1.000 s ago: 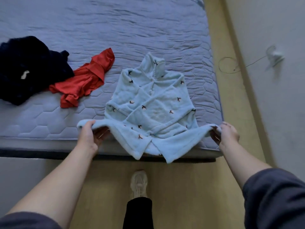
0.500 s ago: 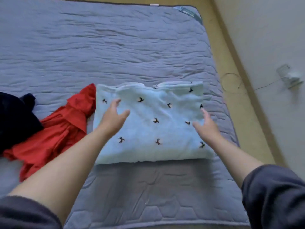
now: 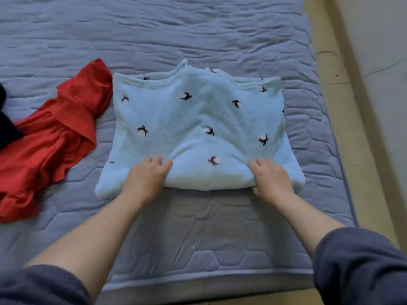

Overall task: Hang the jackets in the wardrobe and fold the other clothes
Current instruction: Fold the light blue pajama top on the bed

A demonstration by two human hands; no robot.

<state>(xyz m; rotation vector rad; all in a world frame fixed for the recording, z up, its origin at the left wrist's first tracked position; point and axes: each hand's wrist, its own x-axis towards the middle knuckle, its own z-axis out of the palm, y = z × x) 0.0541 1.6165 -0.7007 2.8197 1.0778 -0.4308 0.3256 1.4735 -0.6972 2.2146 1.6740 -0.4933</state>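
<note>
A pale blue fleece top (image 3: 198, 119) with small dark bird-like motifs lies folded into a rough rectangle at the centre of the frame on the bed (image 3: 198, 34). Its near edge is a rounded fold, gripped by the left hand (image 3: 145, 179) and the right hand (image 3: 272, 179). Just beside its left side a red garment (image 3: 50, 139) lies crumpled. A dark garment (image 3: 6, 128) shows at the left edge of the frame.

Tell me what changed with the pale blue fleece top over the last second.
The pale blue fleece top went from spread open to folded in half. The left hand and right hand let go, then gripped its near fold. The red garment stays beside it on the quilted mattress.
</note>
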